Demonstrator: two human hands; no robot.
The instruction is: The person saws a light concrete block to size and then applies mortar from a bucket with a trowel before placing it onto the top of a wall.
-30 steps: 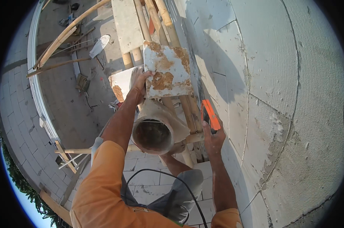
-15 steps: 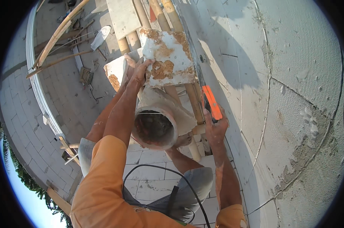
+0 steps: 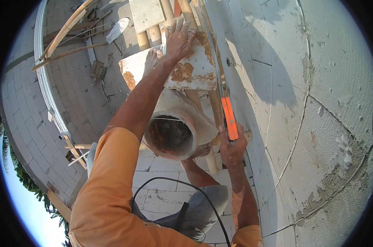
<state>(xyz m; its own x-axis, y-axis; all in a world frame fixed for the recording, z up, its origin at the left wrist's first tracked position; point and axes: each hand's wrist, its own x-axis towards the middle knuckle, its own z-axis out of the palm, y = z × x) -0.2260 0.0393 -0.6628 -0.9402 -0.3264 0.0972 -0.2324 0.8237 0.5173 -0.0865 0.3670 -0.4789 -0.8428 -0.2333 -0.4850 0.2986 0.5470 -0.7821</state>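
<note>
My right hand [image 3: 234, 149] is closed round the orange and black handle of a hand saw [image 3: 230, 119]. Its long thin blade runs away from me along the right edge of a pale block [image 3: 201, 66] with brown patches. My left hand [image 3: 180, 43] lies over the far part of that block, fingers reaching past its far edge. Beside it, my bare left foot [image 3: 152, 59] rests on the pale surface at the block's left. Nearer to me, a mortar-crusted bucket [image 3: 188, 142] lies with its dark mouth facing me. How deep the blade sits cannot be made out.
Bamboo poles [image 3: 214, 107] lie under the block, and another pale slab [image 3: 147, 14] lies beyond. A grey block wall [image 3: 285, 136] stands close on the right. At left, a white rail [image 3: 46, 99] and a curved pole [image 3: 67, 29] border a lower floor. A black cable [image 3: 170, 178] loops near my knees.
My left hand has moved from the block's left edge onto its far part. The saw, with my right hand, has come slightly nearer to me. The whole view has shifted a little.
</note>
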